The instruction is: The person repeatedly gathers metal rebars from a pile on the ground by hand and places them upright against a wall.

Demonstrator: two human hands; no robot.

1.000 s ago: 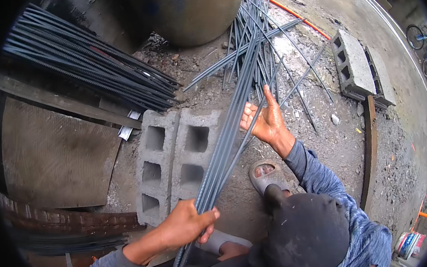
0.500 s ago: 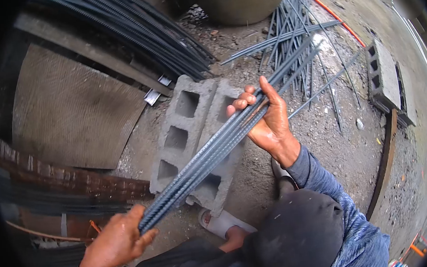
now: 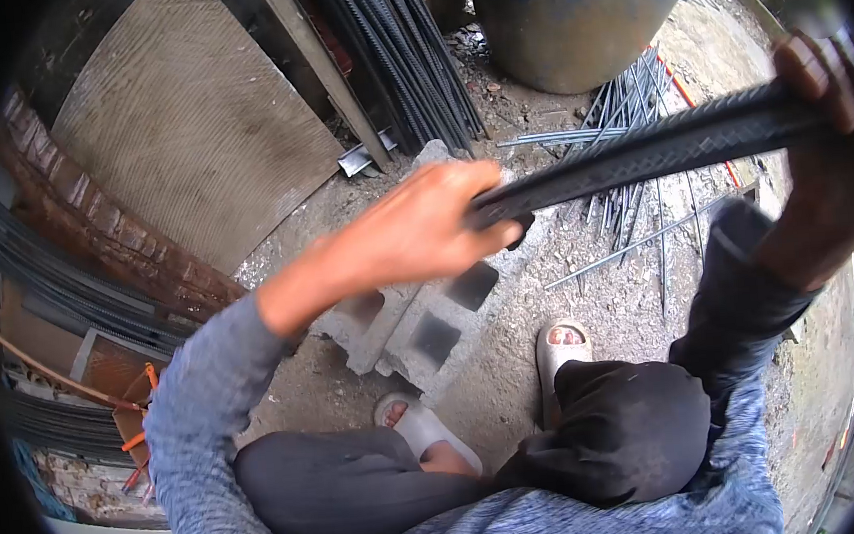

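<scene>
A bundle of ribbed steel rebar (image 3: pixel 639 155) is held up across the view, its right side higher than its left. My left hand (image 3: pixel 443 215) is closed round the bundle's left end, above the hollow concrete blocks (image 3: pixel 392 332). At the far right, close to the camera, my right hand (image 3: pixel 832 125) wraps its fingers over the bars; shadow darkens it. The bundle's far right end is hidden behind that hand and the view's edge. Beneath the left hand, the blocks are partly covered by it.
More short rebar (image 3: pixel 625 111) lies scattered near a large drum (image 3: pixel 579 29). Long dark bars (image 3: pixel 411 67) are stacked beside a wooden plank (image 3: pixel 321 64). A ridged board (image 3: pixel 195 125) is at the upper left. My sandalled feet (image 3: pixel 558 342) rest near the blocks.
Both hands have lifted the rebar bundle higher and nearer the camera, and it has turned closer to level. My right hand has moved right and now grips over the bars. The view has shifted.
</scene>
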